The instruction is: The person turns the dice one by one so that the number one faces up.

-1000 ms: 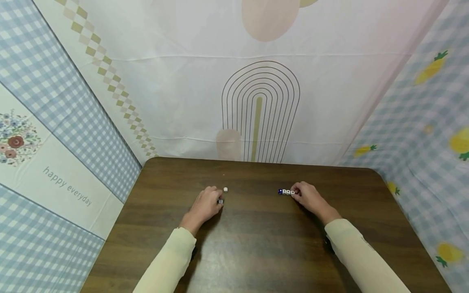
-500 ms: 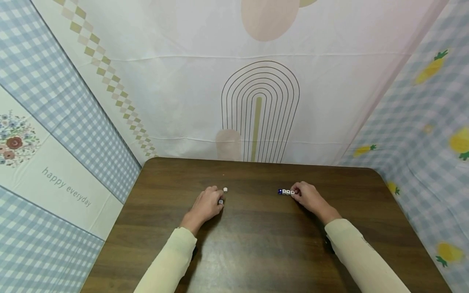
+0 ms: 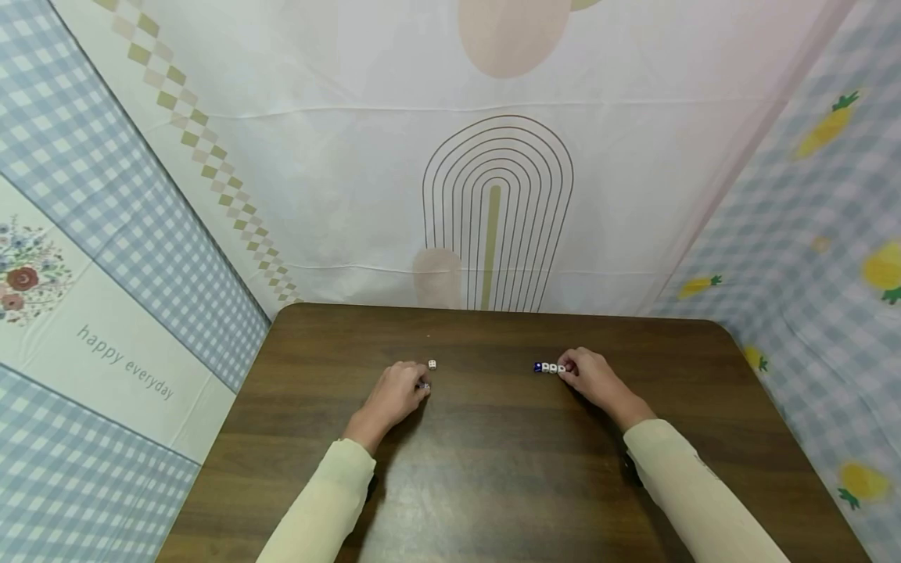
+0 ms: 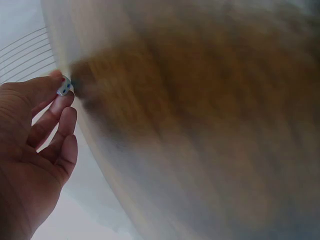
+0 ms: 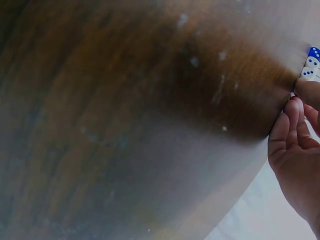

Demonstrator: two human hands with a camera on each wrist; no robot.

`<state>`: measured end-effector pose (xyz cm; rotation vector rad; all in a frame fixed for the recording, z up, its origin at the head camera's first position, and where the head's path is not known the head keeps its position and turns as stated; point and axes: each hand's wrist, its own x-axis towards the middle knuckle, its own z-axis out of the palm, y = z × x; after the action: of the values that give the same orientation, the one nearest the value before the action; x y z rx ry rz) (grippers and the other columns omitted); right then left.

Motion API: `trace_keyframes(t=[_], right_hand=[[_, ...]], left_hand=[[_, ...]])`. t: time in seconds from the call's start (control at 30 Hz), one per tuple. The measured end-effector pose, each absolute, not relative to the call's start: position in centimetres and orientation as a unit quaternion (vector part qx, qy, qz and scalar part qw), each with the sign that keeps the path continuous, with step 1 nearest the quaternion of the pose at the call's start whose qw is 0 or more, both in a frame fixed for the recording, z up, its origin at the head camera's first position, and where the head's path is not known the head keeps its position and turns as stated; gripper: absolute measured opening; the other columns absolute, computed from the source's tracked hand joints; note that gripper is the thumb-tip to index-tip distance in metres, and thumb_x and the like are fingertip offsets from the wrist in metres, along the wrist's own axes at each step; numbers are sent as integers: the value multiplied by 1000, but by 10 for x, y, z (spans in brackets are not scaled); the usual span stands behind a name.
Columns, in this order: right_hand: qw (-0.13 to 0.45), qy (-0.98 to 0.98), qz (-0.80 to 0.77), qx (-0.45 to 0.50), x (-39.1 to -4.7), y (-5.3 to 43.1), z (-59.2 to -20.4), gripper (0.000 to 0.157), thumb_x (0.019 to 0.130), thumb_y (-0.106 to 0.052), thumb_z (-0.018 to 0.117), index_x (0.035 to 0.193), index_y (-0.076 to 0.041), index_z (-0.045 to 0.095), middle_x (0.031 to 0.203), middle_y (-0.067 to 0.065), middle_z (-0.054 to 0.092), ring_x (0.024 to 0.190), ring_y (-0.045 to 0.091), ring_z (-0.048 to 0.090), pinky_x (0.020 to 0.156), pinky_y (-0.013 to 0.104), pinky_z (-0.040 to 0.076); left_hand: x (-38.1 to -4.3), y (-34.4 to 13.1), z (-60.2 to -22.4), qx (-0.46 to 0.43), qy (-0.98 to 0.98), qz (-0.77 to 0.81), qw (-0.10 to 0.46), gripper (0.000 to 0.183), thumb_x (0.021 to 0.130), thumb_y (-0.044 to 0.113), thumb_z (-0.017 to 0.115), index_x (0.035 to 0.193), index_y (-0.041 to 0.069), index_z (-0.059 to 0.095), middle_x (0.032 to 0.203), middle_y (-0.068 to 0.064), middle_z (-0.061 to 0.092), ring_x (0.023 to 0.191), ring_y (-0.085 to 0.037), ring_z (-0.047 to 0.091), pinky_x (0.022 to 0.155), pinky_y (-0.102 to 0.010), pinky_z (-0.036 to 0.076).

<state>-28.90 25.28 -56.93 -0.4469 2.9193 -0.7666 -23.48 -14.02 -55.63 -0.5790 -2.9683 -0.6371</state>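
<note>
My left hand (image 3: pixel 389 397) pinches a small white die (image 4: pixel 64 86) with blue pips between thumb and index finger. In the head view, fingers partly cover that die. Just beyond those fingertips, a second white die (image 3: pixel 432 364) lies on the table. To the right is a straight row of dice: a blue die (image 3: pixel 538 367) at its left end, then white dice (image 3: pixel 549 367) side by side. My right hand (image 3: pixel 594 381) pinches the white die at the row's right end with thumb and fingers. In the right wrist view, the thumb hides part of the row.
The brown wooden table (image 3: pixel 486 469) has rounded far corners. Behind it hangs a white patterned cloth (image 3: pixel 338 195), with blue checked cloths on the left and right sides.
The die in my left hand has turned between the fingers, and less of it shows in the head view. My right hand and the row of dice stay put.
</note>
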Motion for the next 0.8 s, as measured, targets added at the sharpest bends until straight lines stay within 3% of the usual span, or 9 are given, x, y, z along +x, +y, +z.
trace_keyframes(t=[0.37,0.8], right_hand=[[56,955,-253,-145,-289,254,-570,6,96,-5,71,101,-3,70,97,10,62,85,19,58,73,35,51],[55,957,-250,-138,-289,253,-569,6,96,-6,71,102,-3,70,96,9,62,85,19,59,74,34,51]], left_hand=[[-235,-145,-559,-203,-954,-205,76,9,86,12,84,86,13,75,89,-1,69,88,-24,64,82,-43,54],[-234,-146,-558,-175,-962,-206,44,7,90,15,79,90,15,72,87,1,70,85,-18,67,80,-38,55]])
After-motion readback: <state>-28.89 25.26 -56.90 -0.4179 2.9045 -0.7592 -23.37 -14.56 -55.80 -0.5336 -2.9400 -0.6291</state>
